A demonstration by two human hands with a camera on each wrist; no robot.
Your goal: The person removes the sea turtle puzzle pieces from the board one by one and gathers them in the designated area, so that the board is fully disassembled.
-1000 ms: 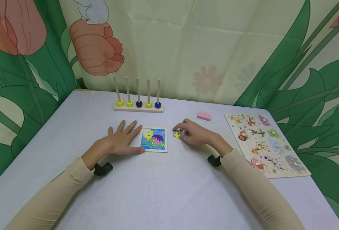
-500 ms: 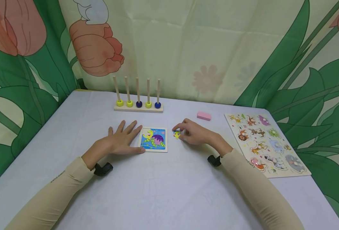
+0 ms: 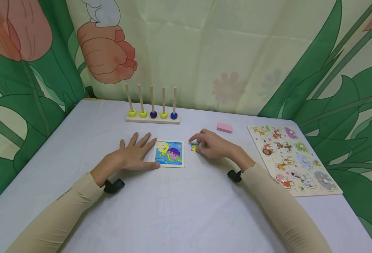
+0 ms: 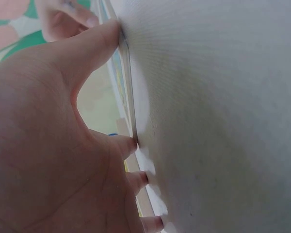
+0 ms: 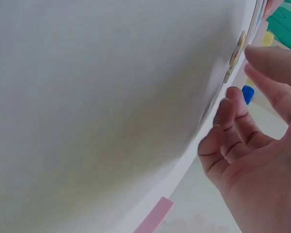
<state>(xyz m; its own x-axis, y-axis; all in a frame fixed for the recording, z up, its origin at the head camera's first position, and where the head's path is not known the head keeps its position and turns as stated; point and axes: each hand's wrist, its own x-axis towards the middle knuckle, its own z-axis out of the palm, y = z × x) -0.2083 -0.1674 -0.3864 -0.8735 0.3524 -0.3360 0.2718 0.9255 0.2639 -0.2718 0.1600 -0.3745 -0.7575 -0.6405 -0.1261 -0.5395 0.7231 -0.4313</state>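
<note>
Head view: a small yellow piece [image 3: 193, 149] is just right of the turtle puzzle [image 3: 169, 153], pinched by the right hand [image 3: 214, 144].
A bit of table [image 3: 160, 211] shows between the piece and the puzzle; the right hand is the nearer one to the piece, with one bent finger at its far edge and the thumb at its near right side. The left hand [image 3: 133, 157] is at the puzzle's left edge, fingers spread and holding nothing, with a finger and the thumb touching the rim. The fingers hide some of the piece, so I can't tell which way it is longest. The right wrist view shows only its thin side, and I can't tell if it touches the table.
</note>
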